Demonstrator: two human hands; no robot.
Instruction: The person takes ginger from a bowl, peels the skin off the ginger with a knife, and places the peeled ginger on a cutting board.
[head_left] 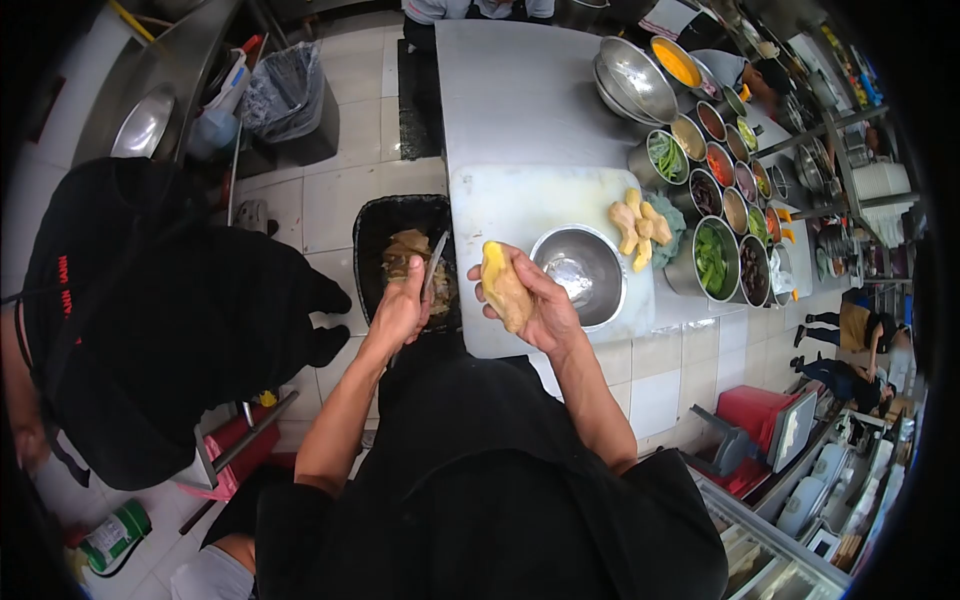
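My right hand (548, 308) is wrapped round a piece of ginger root (507, 290), its upper end bare and yellow and the rest in brown skin. In my left hand (402, 308), closed with the thumb up, is a knife (436, 262) whose blade points away from me. The knife and the ginger are apart. Below the left hand stands a black-lined bin (368, 232) with brown peelings (408, 245) inside. A metal bowl (612, 297) stands on the white cutting board (490, 200), just right of my right hand. More ginger pieces (640, 228) are piled beyond it.
Several metal containers of cut vegetables (712, 258) crowd the right side of the steel table (520, 90), near stacked colanders (637, 80). A person in black (180, 320) stands close on my left. Behind them is a lined trash bin (300, 105). Other people are farther off.
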